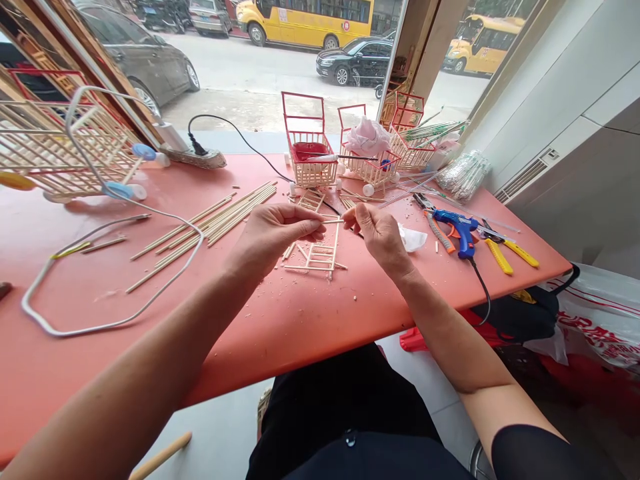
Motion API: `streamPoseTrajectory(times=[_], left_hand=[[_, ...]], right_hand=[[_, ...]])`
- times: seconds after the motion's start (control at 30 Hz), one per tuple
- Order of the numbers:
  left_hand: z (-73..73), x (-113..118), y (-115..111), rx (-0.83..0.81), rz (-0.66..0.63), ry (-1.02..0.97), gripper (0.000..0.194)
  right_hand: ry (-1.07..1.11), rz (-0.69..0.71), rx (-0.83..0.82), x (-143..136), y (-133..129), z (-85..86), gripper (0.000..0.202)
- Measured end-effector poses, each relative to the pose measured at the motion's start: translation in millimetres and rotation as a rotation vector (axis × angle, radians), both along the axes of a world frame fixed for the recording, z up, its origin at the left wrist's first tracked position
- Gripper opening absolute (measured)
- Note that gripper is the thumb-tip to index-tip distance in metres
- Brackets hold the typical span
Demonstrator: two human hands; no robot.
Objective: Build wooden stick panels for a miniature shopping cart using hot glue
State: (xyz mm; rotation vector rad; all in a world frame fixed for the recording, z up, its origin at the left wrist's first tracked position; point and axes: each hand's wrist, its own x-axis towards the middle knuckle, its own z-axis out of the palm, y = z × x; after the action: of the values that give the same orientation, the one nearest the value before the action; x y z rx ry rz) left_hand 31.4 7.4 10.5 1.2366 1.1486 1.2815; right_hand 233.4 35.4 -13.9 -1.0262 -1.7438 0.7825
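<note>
Between my two hands a short thin wooden stick [332, 221] is held level above the table. My left hand [280, 230] pinches its left end between thumb and fingers. At its right end, my right hand [376, 235] closes its fingertips on the same stick. Just below and between the hands, a small frame of joined sticks [321, 257] lies flat on the pink table. Part of another small stick frame [311, 200] shows behind my fingers. Loose long sticks [240, 217] lie to the left of my left hand.
A blue glue gun [460, 230] and yellow-handled pliers [505, 257] lie at the right. Small stick carts [315, 175] stand at the back by the window. A looped grey cable [100, 328] and a larger cart [60, 150] are at the left. The pink table's [310, 333] front edge is near my lap.
</note>
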Motion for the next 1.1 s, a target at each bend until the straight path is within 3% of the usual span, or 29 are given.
streamPoseTrajectory(times=[0.17, 0.33, 0.43, 0.53, 0.63, 0.7, 0.77, 0.87, 0.97, 1.1], left_hand=[[0.8, 3, -3, 0.019, -0.012, 0.064, 0.014], [-0.8, 2, 0, -0.075, -0.115, -0.172, 0.023], [1.0, -2, 4, -0.081, -0.121, -0.203, 0.024], [4.0, -15, 9, 0.026, -0.039, -0.020, 0.023], [6.0, -30, 13, 0.218, 0.182, 0.360, 0.019], [5.0, -31, 13, 0.342, 0.280, 0.479, 0.017], [1.3, -24, 12, 0.407, 0.188, 0.400, 0.013], [-7.5, -4, 6, 0.299, -0.017, 0.135, 0.024], [-13.8, 12, 0, 0.215, -0.062, -0.079, 0.029], [-11.8, 20, -6, 0.224, -0.066, -0.134, 0.033]], right_hand=[[-0.120, 0.064, 0.043, -3, -4, 2.3, 0.064], [0.115, 0.228, -0.116, -5, -4, 5.2, 0.058], [0.271, 0.291, -0.269, -5, -1, 5.5, 0.056], [0.372, 0.293, -0.400, -4, 1, 4.4, 0.061], [0.412, 0.295, -0.484, -5, 2, 3.3, 0.064], [0.426, 0.310, -0.503, -6, 2, 2.7, 0.064], [0.427, 0.330, -0.503, -8, 1, 1.9, 0.064], [0.401, 0.355, -0.484, -11, -2, 1.5, 0.062], [0.374, 0.395, -0.450, -14, -5, 3.2, 0.063], [0.325, 0.448, -0.412, -14, -8, 5.8, 0.066]])
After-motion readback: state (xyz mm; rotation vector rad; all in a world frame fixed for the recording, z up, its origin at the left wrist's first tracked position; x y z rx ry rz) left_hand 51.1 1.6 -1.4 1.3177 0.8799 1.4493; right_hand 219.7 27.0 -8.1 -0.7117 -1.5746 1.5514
